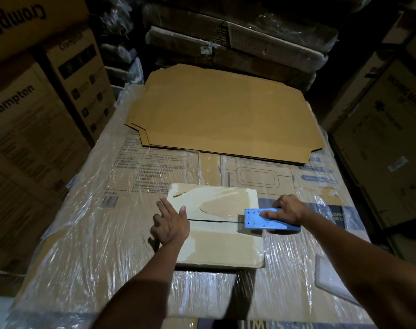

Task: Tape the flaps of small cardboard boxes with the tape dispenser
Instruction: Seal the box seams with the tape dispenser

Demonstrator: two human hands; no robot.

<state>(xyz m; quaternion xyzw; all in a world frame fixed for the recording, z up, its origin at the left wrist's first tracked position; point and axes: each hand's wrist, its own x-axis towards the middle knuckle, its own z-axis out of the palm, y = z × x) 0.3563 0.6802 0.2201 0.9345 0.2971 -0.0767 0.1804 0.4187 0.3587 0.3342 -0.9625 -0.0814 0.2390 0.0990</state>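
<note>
A small pale cardboard box [216, 243] lies on the plastic-wrapped stack, its two top flaps meeting along a dark seam that runs left to right. My left hand [171, 224] presses flat on the box's left end, fingers straight across the seam. My right hand [289, 210] grips the blue tape dispenser [268, 220], which sits on the box's right edge at the seam's right end. Old glossy tape patches show on the far flap.
A stack of flat brown cardboard sheets [226, 110] lies beyond the box on the wrapped pallet of cartons [95, 245]. Printed cartons [31, 115] stand tall at left, more at right [380, 150]. A clear plastic piece [332, 279] lies near my right forearm.
</note>
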